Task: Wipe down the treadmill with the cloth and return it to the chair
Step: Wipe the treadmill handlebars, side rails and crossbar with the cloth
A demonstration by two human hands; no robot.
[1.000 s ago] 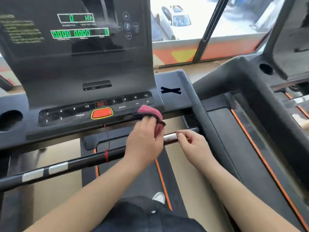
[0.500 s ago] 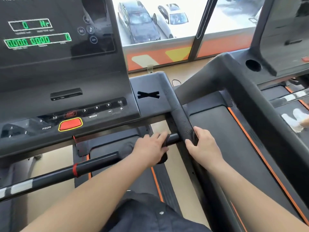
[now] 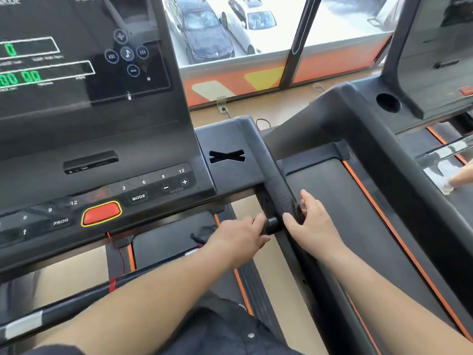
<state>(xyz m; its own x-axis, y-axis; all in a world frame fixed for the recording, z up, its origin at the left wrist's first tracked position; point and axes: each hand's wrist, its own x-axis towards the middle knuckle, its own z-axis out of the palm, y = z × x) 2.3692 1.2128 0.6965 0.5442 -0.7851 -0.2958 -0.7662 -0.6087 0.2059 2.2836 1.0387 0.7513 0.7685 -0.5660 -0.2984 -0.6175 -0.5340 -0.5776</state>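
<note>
The black treadmill console [image 3: 102,172] fills the upper left, and its crossbar [image 3: 64,306] runs below it toward the side handrail [image 3: 275,175]. My left hand [image 3: 238,238] lies over the crossbar's right end, where the bar meets the handrail. It presses on the cloth [image 3: 199,237], of which only a dark, red-edged bit shows left of the hand. My right hand [image 3: 311,221] wraps the handrail just beside it, thumb on the inner side. No chair is in view.
A red stop button [image 3: 101,213] and a red safety cord [image 3: 118,254] sit on the console's lower edge. A second treadmill [image 3: 358,124] stands close on the right, with another person's foot [image 3: 455,181] on its belt. Windows ahead.
My left hand slid the cloth right along the crossbar to its end, and the cloth is now mostly hidden. My right hand left the bar's metal sensor for the side handrail. View shifted right.
</note>
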